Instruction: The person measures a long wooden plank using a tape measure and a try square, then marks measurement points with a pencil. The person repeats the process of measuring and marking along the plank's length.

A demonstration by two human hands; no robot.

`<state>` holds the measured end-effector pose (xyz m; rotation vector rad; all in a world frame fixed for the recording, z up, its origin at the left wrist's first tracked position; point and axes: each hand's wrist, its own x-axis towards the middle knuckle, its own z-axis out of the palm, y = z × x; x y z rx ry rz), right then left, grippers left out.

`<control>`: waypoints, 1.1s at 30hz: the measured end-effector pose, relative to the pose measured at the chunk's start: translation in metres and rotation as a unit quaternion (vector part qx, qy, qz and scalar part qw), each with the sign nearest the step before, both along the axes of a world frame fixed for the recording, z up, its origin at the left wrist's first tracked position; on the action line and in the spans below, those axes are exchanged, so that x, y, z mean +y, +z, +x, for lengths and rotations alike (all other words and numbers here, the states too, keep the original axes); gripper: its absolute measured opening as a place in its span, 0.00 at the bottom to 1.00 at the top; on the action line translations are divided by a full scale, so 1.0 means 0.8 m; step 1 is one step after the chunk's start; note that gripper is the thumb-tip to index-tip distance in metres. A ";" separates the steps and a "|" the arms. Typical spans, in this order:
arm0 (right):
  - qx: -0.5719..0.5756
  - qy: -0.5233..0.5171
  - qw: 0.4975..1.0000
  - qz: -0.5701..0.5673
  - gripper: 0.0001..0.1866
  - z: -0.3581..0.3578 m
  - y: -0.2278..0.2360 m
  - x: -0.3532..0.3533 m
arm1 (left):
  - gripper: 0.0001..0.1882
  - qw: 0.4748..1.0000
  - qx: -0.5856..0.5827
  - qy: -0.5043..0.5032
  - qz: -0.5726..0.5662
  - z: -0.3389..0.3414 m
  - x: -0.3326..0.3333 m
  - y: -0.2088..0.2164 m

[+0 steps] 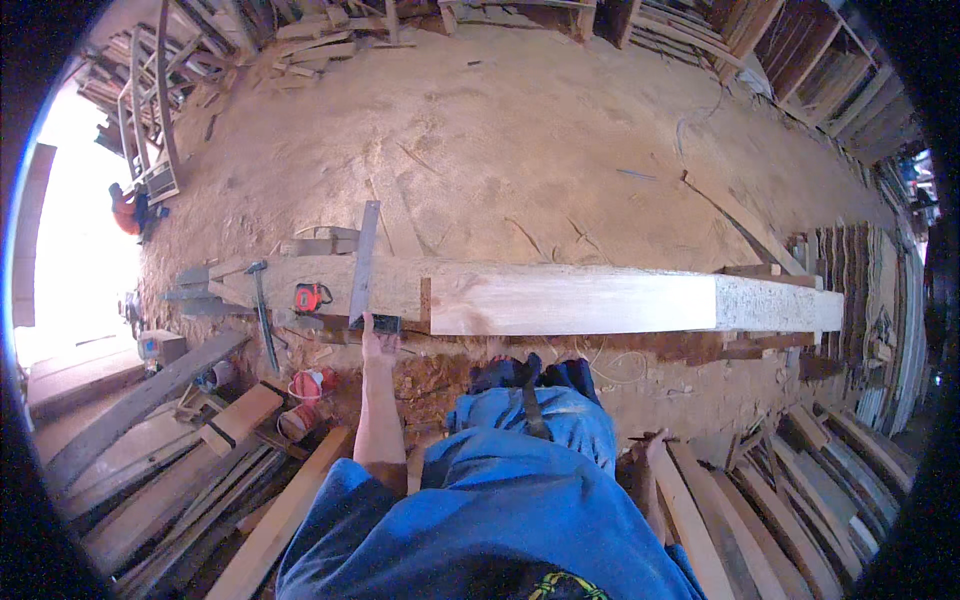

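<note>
My left hand (378, 346) is closed on the dark stock of a try square (364, 255). The square's metal blade lies across the left part of a long wooden beam and points away from me. A pale planed timber (580, 303) rests to the right of the square. My right hand (655, 446) is low at my right side, apart from the beam, its fingers pinched round a thin dark stick whose kind is too small to tell. A red and black tape measure (313, 297) sits on the beam left of the square, and a hammer (264, 315) leans farther left.
Several boards (265, 510) lie behind me on the left, and more planks (740, 520) on the right. Red containers (308, 385) stand near my left forearm. Wooden frames (150, 110) stand far left. Sawdust covers the floor (480, 140); a loose board (745, 225) slants beyond the beam.
</note>
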<state>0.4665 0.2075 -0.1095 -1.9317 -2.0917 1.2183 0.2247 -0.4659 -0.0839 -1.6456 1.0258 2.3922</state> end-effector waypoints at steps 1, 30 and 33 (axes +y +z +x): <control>-0.010 0.019 1.000 0.012 0.28 -0.001 -0.005 -0.011 | 0.28 0.999 -0.009 -0.027 -0.026 -0.009 -0.012 -0.003; 0.377 0.019 0.888 -0.264 0.11 -0.225 0.103 -0.101 | 0.47 0.203 0.462 -0.717 -0.480 -0.062 0.624 0.145; 0.404 -0.023 0.881 -0.246 0.12 -0.231 0.090 -0.065 | 0.52 0.128 0.478 -0.717 -0.491 -0.081 0.661 0.130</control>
